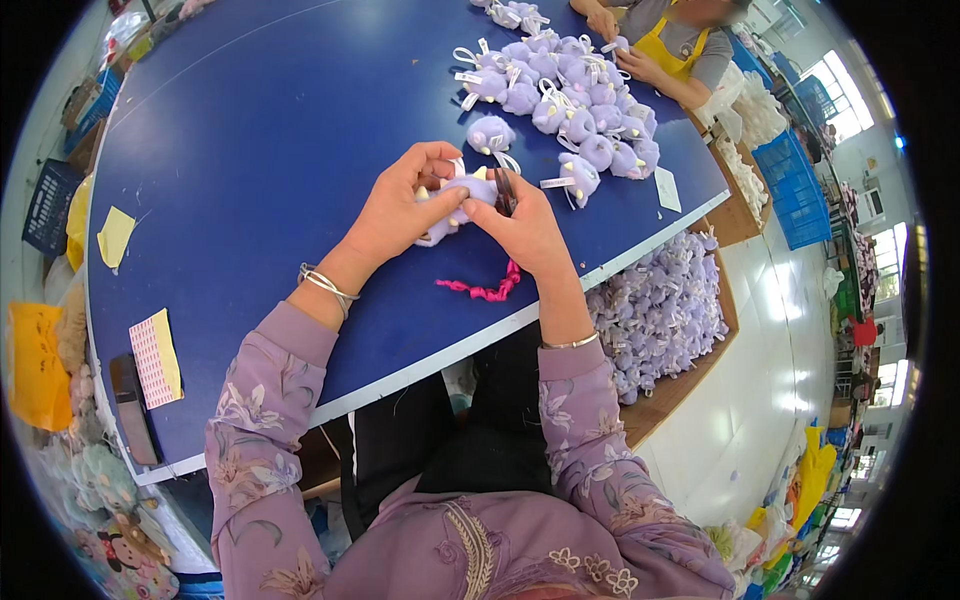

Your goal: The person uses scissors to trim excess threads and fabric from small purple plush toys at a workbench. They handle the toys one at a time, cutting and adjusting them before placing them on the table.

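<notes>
Through the head camera I see the left hand [408, 205] pinching a small lilac plush toy [483, 189] over the blue table [260, 150], inward of its pale front edge. The right hand [528, 232] is closed around a dark tool [505, 197], its thumb on the toy; a twisted pink cord [488, 292] lies just below that hand. My widest room to move is leftward, toward the side edge where a yellow paper [116, 237] lies. To the right it tightens: a heap of similar toys [590, 105] reaches near the corner, and a filled box [660, 325] sits below the front edge.
</notes>
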A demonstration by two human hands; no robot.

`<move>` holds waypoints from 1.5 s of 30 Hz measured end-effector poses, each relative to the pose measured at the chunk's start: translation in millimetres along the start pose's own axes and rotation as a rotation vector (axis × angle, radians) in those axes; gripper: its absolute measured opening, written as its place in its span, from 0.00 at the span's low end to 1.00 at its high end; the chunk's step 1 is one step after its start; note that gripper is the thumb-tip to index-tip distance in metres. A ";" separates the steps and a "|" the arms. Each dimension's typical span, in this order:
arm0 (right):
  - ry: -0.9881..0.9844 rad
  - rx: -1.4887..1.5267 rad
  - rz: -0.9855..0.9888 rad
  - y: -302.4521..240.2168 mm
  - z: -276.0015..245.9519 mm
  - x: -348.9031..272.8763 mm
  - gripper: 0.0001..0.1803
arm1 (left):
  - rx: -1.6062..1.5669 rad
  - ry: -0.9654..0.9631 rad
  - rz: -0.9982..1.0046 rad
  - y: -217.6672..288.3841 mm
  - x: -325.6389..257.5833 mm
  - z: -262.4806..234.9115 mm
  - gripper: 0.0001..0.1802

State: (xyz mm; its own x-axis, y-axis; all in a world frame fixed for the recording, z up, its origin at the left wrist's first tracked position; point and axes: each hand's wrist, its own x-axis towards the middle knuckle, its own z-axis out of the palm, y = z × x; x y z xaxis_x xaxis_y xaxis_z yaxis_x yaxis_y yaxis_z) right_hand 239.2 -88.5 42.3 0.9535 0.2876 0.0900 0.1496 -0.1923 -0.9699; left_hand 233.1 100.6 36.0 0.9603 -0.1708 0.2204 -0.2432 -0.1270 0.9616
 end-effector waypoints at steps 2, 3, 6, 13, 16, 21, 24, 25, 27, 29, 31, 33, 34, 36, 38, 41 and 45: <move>-0.018 -0.009 0.015 -1.6 -1.6 -0.5 0.20 | -0.081 0.001 -0.019 -0.4 2.0 -0.5 0.21; -0.014 -0.003 0.025 -1.5 -1.8 -0.9 0.19 | -0.125 0.014 -0.014 -3.0 2.2 0.4 0.19; -0.022 -0.001 0.043 -2.3 -3.2 -1.7 0.16 | -0.318 0.024 -0.047 -7.6 4.8 -0.7 0.14; 0.109 1.275 -0.079 -10.3 -40.5 -6.9 0.27 | -0.509 0.062 -0.130 -5.4 8.1 -4.9 0.20; 0.070 0.971 0.021 2.4 -41.0 -8.2 0.34 | -0.548 0.070 -0.121 -11.7 10.8 -4.4 0.24; -0.110 0.113 0.036 -12.2 15.8 -15.3 0.21 | -0.575 0.087 -0.087 -21.3 12.9 -5.7 0.28; -0.092 0.062 -0.017 -9.9 26.2 -14.0 0.21 | -0.525 0.058 -0.084 -16.1 12.4 -1.0 0.29; -0.076 0.059 -0.027 -8.8 27.1 -13.2 0.21 | -0.522 0.049 -0.089 -15.9 11.6 -0.8 0.29; -0.091 -0.018 0.014 -14.0 25.1 -13.1 0.18 | -0.518 0.030 -0.099 -16.6 10.6 -0.8 0.29; -0.089 -0.080 0.049 -14.6 22.0 -13.1 0.16 | -0.582 -0.021 -0.119 -14.5 10.6 -0.3 0.30; -0.061 -0.038 0.122 -18.4 18.9 -11.3 0.15 | -0.648 -0.046 -0.145 -9.2 8.6 2.4 0.30; -0.035 -0.009 0.149 -18.5 18.5 -9.6 0.14 | -0.576 -0.032 -0.142 -15.1 10.0 3.9 0.30; -0.019 -0.005 0.142 -14.3 18.1 -9.3 0.14 | -0.543 -0.028 -0.140 -14.9 10.7 5.2 0.30; 0.050 0.024 0.131 -4.2 17.0 -7.8 0.14 | -0.338 -0.038 -0.082 -12.8 7.8 6.9 0.29; 0.153 0.071 0.125 4.5 14.0 -5.2 0.14 | -0.187 -0.096 -0.128 -3.9 5.6 7.6 0.23; 0.301 0.145 0.064 6.4 12.0 -3.4 0.14 | -0.091 -0.145 -0.128 0.4 4.4 9.9 0.19; 0.320 0.207 0.143 3.4 12.3 -4.3 0.15 | -0.266 0.044 -0.132 -7.1 6.3 8.9 0.17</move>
State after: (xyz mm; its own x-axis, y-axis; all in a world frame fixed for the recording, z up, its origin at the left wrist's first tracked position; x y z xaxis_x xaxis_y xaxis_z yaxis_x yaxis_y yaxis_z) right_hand 232.3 -78.8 35.8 0.9990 -0.0413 -0.0146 -0.0148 -0.0063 -0.9999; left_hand 239.7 91.8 29.1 0.9877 -0.1267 0.0915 -0.0768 0.1165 0.9902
